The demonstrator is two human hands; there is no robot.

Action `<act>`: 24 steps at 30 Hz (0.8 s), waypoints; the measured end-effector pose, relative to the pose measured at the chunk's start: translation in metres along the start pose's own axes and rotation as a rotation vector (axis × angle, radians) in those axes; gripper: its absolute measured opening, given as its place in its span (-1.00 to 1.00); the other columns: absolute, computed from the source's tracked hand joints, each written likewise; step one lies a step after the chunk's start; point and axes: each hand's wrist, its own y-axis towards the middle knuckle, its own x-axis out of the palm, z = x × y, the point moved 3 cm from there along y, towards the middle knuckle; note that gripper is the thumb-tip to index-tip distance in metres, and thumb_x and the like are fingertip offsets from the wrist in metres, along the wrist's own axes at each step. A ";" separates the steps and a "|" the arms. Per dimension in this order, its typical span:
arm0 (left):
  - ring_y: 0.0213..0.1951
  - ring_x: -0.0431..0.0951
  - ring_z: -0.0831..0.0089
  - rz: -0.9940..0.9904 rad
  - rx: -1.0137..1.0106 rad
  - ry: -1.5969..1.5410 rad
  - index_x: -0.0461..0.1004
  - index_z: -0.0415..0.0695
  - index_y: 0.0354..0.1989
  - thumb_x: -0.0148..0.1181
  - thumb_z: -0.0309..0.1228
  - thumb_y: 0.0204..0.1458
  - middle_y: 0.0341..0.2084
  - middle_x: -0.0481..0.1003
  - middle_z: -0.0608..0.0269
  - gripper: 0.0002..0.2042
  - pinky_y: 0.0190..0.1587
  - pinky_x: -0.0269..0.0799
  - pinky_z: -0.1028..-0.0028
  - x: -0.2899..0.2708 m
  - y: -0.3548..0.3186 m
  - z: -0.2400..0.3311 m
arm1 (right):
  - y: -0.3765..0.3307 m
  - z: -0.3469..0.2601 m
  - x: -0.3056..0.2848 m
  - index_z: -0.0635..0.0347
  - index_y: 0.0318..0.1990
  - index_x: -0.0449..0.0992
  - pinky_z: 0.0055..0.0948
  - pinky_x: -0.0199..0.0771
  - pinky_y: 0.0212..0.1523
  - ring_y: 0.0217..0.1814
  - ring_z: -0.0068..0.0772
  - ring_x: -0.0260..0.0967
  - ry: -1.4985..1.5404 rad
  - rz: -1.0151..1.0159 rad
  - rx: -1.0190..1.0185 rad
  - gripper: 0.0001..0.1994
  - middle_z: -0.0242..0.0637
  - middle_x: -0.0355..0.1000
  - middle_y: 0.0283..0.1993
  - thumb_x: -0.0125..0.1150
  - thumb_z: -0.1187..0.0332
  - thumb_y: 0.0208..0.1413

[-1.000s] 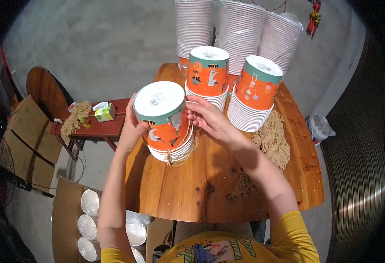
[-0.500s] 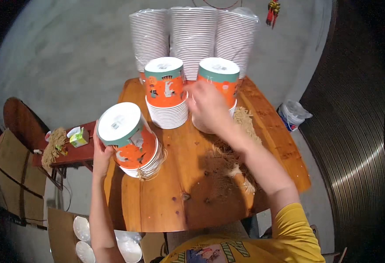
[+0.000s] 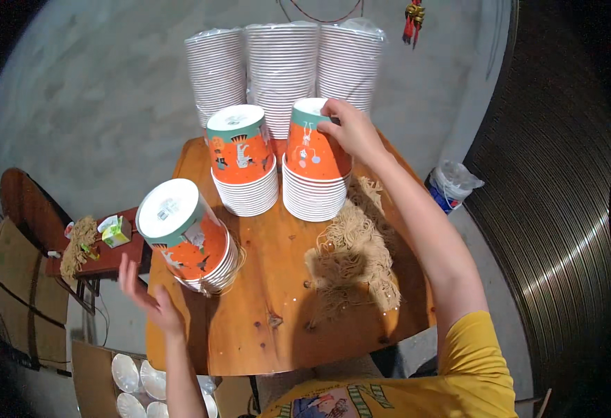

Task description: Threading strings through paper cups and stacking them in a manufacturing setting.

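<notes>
The right hand (image 3: 350,132) is closing around the rim of the upside-down orange and green paper bowl (image 3: 314,145) that is topping the right stack of bowls (image 3: 314,195), at about one o'clock on the round wooden table (image 3: 263,334). The fingers are wrapping over the top edge, so the hand is gripping this bowl. The stack below it is standing straight, just beside the middle stack (image 3: 246,164), which is wearing the same kind of printed bowl.

The bigger risk is at nine o'clock. There the left stack (image 3: 187,240) is tilting strongly toward the table's left edge, and the left hand (image 3: 149,296) is open, palm up, just under it and seemingly not touching it. If this stack is already tipping, the open hand may be catching only the lowest bowls, and the others could be sliding off to the floor. The white lids (image 3: 135,383) lying on the floor below would be hit.

Between the stacks and the person, at four o'clock, a pile of tan string (image 3: 350,261) is lying loose on the table. A lifted bowl could be dragging these strings. Behind, at twelve o'clock, the tall wrapped white stacks (image 3: 281,70) are standing close, so a wide pull by the right hand could be knocking them.
</notes>
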 end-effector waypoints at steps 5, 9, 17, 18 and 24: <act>0.18 0.24 0.00 -0.284 0.094 -0.114 0.29 -0.22 0.02 0.10 -0.50 -0.04 0.08 0.28 -0.06 -0.61 0.22 0.11 0.08 0.034 -0.032 0.051 | 0.015 0.012 -0.011 0.27 -0.28 0.41 -0.19 0.38 -0.21 -0.22 -0.02 0.41 0.104 -0.018 0.058 -0.73 -0.07 0.45 -0.28 0.25 0.31 -0.07; 0.17 0.28 -0.02 -0.614 0.004 -0.227 0.38 -0.23 -0.06 0.12 -0.60 -0.09 0.01 0.36 -0.03 -0.65 0.19 0.18 0.14 0.086 -0.050 0.069 | 0.030 0.001 -0.023 0.25 -0.24 0.43 -0.24 0.40 -0.23 -0.25 -0.05 0.44 0.164 -0.024 0.036 -0.72 -0.06 0.48 -0.30 0.25 0.28 -0.07; 0.31 0.06 0.02 -0.652 0.011 -0.311 0.14 -0.21 0.23 0.20 -0.44 -0.02 0.23 0.15 -0.05 -0.40 0.30 0.00 0.19 0.155 -0.007 0.111 | 0.008 -0.023 -0.124 0.26 -0.24 0.44 -0.43 0.41 -0.18 -0.26 -0.45 0.43 0.472 0.417 -0.076 -0.75 -0.27 0.49 -0.31 0.26 0.30 0.00; 0.32 0.03 0.01 -0.616 0.037 -0.344 0.11 -0.20 0.25 0.23 -0.43 -0.04 0.25 0.11 -0.05 -0.36 0.31 -0.01 0.18 0.162 0.003 0.122 | -0.005 -0.025 -0.139 0.27 -0.23 0.44 -0.47 0.40 -0.18 -0.25 -0.50 0.41 0.521 0.477 -0.053 -0.76 -0.28 0.48 -0.30 0.26 0.32 0.02; 0.30 0.06 0.03 -0.512 0.287 -0.375 0.25 -0.04 0.16 0.26 -0.50 -0.11 0.20 0.20 0.06 -0.42 0.28 -0.02 0.05 0.170 0.010 0.162 | -0.114 -0.042 -0.132 0.12 -0.22 0.36 -0.57 0.38 -0.33 -0.32 -0.61 0.32 1.189 0.306 0.538 -0.84 -0.43 0.37 -0.30 0.16 0.32 0.13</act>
